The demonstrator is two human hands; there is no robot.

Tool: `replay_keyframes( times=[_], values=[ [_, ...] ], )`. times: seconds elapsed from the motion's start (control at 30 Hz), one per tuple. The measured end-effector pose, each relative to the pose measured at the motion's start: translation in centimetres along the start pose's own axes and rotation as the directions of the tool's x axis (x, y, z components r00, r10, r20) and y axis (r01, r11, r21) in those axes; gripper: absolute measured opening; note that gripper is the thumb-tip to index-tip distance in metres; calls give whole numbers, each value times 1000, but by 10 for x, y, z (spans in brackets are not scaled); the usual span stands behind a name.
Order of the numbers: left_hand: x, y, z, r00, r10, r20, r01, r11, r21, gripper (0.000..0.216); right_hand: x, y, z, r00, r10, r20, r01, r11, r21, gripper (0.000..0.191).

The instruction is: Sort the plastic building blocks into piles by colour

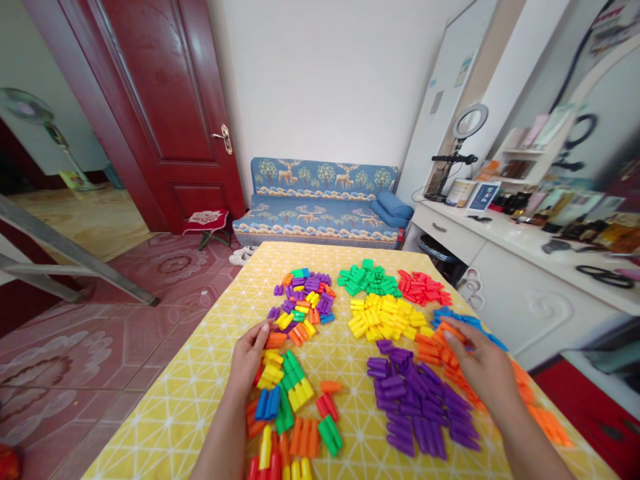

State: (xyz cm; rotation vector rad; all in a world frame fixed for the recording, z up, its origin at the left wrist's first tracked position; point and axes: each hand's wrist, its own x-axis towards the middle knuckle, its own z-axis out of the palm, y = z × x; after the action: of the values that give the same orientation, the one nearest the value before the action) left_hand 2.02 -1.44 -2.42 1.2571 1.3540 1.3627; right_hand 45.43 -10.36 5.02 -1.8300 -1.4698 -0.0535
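My left hand (251,348) is at the left side of the table, its thumb and fingers curled together at the end of an orange building block (276,341). Beside it lie mixed blocks (307,297) in purple, yellow, orange, green and blue. Nearer to me are more joined blocks, among them green ones (295,370) and blue ones (268,404). Over on the right, my right hand (483,363) pinches an orange block (450,331) above the orange pile (457,373). Its other fingers are partly hidden behind the hand.
Sorted piles of purple (420,400), yellow (385,316), green (369,279), red (424,288) and blue blocks (457,315) cover the right half of the yellow table (200,373). A blue sofa (320,213) stands behind, a white dresser (500,267) to the right.
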Motion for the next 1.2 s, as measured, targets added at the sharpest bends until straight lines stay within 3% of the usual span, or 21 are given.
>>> replay_keyframes(
  times=[0.13, 0.37, 0.5, 0.87, 0.97, 1.07, 1.13, 1.2],
  values=[
    [0, 2, 1, 1000, 1, -8, -1, 1000, 1, 53, 2, 30, -12, 982, -81, 171, 113, 976, -185, 36],
    [0, 1, -1, 1000, 1, -17, 0, 1000, 13, 50, -10, 28, -2, 947, -154, 283, 247, 912, -328, 21],
    [0, 1, -1, 1000, -3, -21, 3, 1000, 4, 50, -12, 31, 4, 918, -220, 331, 340, 867, -365, 22],
    [-1, 3, 0, 1000, -2, -17, 2, 1000, -5, 53, -16, 42, 10, 937, -273, 220, 339, 865, -369, 20],
    [-2, 6, 1, 1000, 0, -23, 0, 1000, -2, 53, -18, 27, 10, 952, -273, 140, 304, 906, -295, 22],
    [-3, 7, 2, 1000, -7, -22, 6, 1000, -14, 52, -30, -14, 20, 954, -277, 119, 287, 955, -76, 23],
    [-3, 7, 2, 1000, -10, -17, 9, 1000, -21, 52, -48, -53, 33, 927, -294, 231, 270, 954, 132, 22],
    [-3, 7, 1, 1000, -11, -7, 11, 1000, -23, 53, -72, -93, 47, 860, -324, 395, 213, 930, 300, 22]
  ],
)
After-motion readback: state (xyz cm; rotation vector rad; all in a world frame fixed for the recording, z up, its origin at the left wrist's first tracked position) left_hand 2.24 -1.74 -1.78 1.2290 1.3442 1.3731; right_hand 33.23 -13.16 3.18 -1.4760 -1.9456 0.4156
